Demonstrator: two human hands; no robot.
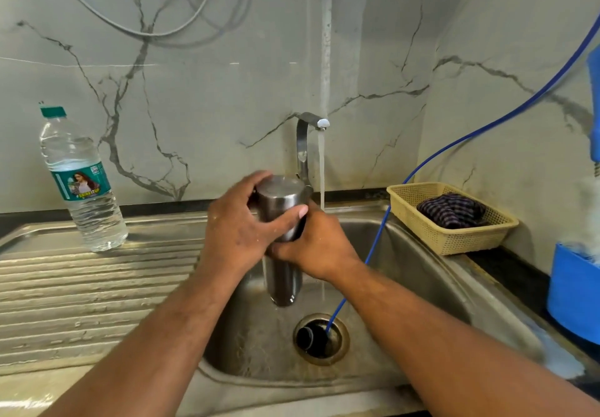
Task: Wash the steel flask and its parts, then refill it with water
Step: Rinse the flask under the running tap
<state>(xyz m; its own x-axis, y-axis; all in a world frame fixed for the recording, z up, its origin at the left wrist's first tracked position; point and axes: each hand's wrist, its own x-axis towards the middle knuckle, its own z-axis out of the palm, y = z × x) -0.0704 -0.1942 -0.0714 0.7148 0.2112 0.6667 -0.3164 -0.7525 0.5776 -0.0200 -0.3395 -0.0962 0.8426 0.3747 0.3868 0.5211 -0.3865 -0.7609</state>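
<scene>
The steel flask (283,283) hangs upright over the sink basin (412,264), held in both hands. My left hand (240,225) grips its wide upper part, the steel cap (281,195), with thumb across the front. My right hand (316,244) wraps around the flask body just below the cap. The tap (308,143) behind runs a thin stream of water (322,189) that falls just right of the flask, past my right hand, into the basin. The flask's mouth is hidden.
A plastic water bottle (81,179) stands on the ribbed steel drainboard (81,286) at left. A blue hose (373,251) drops into the drain (321,338). A beige basket (454,238) with a checked cloth (451,210) sits right of the sink; a blue container (571,293) stands further right.
</scene>
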